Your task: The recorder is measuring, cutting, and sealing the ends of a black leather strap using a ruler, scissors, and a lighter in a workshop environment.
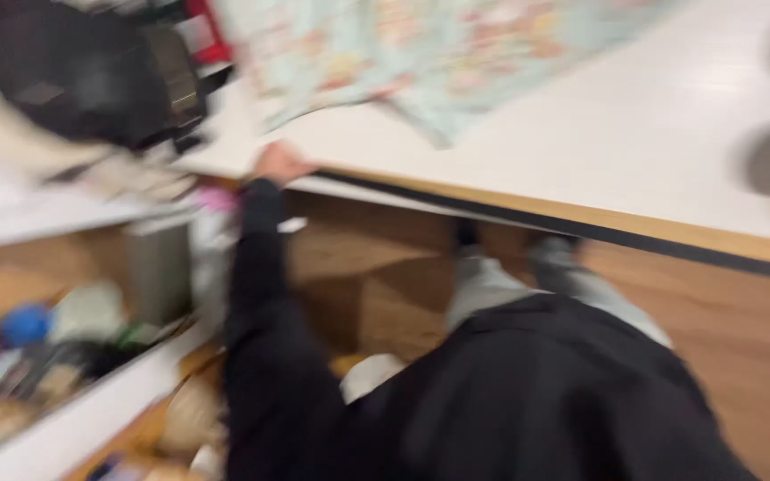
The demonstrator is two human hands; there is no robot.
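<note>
Left hand (278, 165) in a black sleeve rests on the white table's (581, 160) near edge, just beside the patterned cloth (438, 53) spread flat and unfolded on top, grip unreadable through blur, right hand out of view, cluttered shelf (64, 356) at left.

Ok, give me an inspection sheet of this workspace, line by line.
Surface: white table with a wooden edge; picture blurred.
Job's things: patterned pale-blue cloth spread on the table.
Clutter: open drawer of mixed small items, a blue ball among them; dark bag at the upper left.
Hands: left hand on the table's edge near the cloth; right hand not in view.
Cables: nothing seen.
Surroundings: wooden floor.
</note>
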